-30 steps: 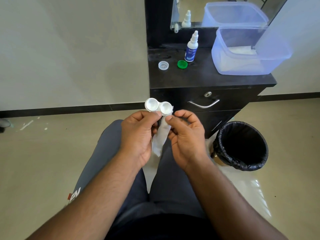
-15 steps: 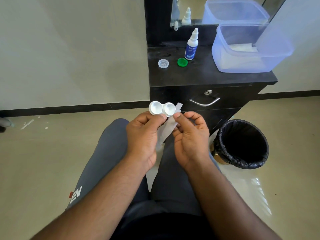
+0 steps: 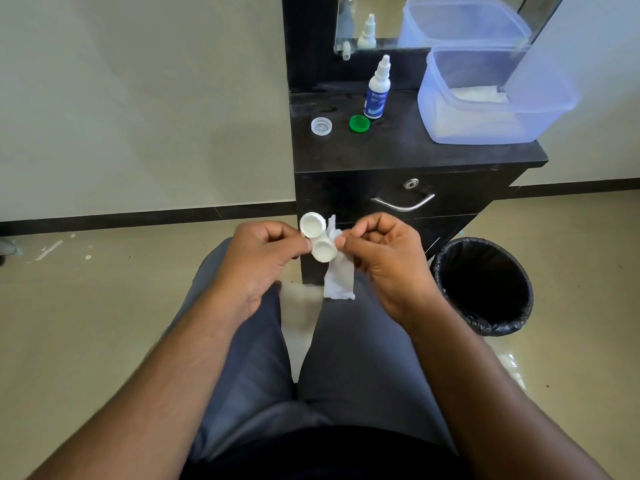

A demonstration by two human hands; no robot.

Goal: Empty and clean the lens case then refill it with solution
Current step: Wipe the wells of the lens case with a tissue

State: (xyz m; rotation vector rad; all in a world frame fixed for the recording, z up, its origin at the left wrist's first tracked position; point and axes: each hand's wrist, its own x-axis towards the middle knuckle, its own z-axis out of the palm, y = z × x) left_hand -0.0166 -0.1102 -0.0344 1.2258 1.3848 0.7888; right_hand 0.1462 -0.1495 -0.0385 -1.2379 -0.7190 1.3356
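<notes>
**Case standing on end between the hands, tissue at its right flank**

Holding the case [image 3: 318, 241] in front of the knees, above the lap, well short of the table [image 3: 415, 152]. Pinching it from the left with the left hand [image 3: 266, 247], thumb and fingertips curled onto the waist between the two cups. Lying with its long axis running near-to-far and tipped a little leftward: one open cup further off and up, the other nearer and lower, both facing the camera. Gripping the tissue [image 3: 339, 275] with the right hand [image 3: 384, 251], fingers curled round its upper end, the rest hanging down past the near cup toward the lap. Touching the case's right edge with the tissue, or lying just beside it; cannot tell which.

Judging the step in hand as wiping, the cups looking dry and bare. Judging the coming move as turning on this: tissue sitting to the right of the case and nearest the lower cup, so pushing in from the right would meet that cup first, with the far cup needing a reach along the axis or a turn of the case by the left hand.

Waiting on the table, well apart from both hands: the bottle [image 3: 377, 95], the clear cap [image 3: 321, 126] and the green cap [image 3: 359, 124]. Standing on the floor by the right knee: the bin [image 3: 485, 285].
</notes>
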